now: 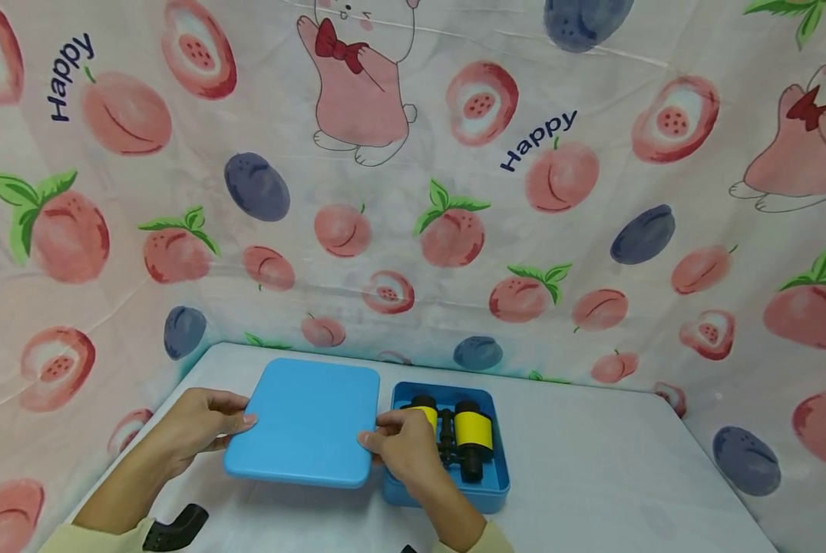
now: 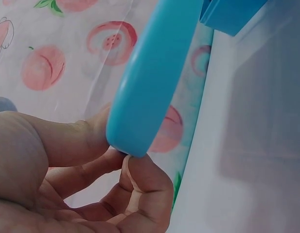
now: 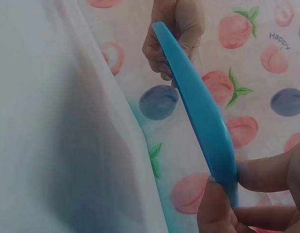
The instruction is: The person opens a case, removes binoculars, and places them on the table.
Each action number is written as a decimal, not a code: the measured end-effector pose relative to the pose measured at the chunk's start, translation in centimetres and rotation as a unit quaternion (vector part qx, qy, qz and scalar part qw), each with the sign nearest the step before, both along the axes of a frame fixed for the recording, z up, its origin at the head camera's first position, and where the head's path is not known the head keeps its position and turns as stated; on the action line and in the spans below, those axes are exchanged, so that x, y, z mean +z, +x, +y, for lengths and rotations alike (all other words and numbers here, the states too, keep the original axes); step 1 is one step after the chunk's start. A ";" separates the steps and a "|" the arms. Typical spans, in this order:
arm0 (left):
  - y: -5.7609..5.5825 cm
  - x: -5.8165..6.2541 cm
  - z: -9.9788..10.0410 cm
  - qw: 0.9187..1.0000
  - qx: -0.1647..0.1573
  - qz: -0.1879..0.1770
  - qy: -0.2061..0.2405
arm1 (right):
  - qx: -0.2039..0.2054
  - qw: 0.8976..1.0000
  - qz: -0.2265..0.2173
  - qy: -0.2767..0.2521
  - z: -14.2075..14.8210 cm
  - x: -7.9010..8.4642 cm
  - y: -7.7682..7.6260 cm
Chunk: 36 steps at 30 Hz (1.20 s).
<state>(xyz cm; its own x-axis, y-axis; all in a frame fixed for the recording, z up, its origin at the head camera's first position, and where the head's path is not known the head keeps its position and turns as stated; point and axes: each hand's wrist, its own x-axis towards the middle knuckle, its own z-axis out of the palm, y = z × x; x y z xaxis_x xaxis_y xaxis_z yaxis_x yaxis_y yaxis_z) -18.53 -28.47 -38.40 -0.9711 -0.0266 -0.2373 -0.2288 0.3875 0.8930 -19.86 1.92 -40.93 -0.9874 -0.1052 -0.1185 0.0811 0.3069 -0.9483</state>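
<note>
Both hands hold a light-blue box lid (image 1: 305,422) above the table, left of an open blue box (image 1: 499,480). The left hand (image 1: 195,426) pinches the lid's left edge, thumb on top and fingers below. At the opposite edge, the right hand (image 1: 409,449) pinches it the same way. In the right wrist view the lid (image 3: 198,111) is seen edge-on between the two hands. Inside the box lie yellow and black binoculars (image 1: 474,430), their left barrel partly hidden by the right hand. The left wrist view shows the lid's rounded corner (image 2: 135,111) between thumb and fingers.
The box stands on a white table (image 1: 593,468). Behind and beside the table hangs a cloth (image 1: 385,184) printed with peaches, plums and rabbits. A black strap-like piece (image 1: 176,528) sits at the left cuff.
</note>
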 end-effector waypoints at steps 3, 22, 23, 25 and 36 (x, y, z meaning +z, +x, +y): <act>-0.1 -0.1 -0.2 1.000 0.000 0.002 -0.001 | -0.001 1.000 0.002 -0.001 -0.2 0.0 0.0; 0.1 -0.5 -1.5 1.000 -0.003 0.007 -0.001 | -0.018 1.000 0.002 0.014 -1.6 -0.2 0.3; 0.1 -0.6 -1.5 1.000 -0.004 0.007 -0.001 | -0.018 1.000 0.001 0.016 -1.7 -0.2 0.3; 0.2 -0.6 -1.7 1.000 -0.005 0.005 -0.002 | -0.016 1.000 0.001 0.018 -1.8 -0.3 0.2; 0.3 -0.6 -2.1 1.000 -0.004 0.001 -0.011 | -0.004 1.000 -0.004 0.015 -2.1 -0.5 0.3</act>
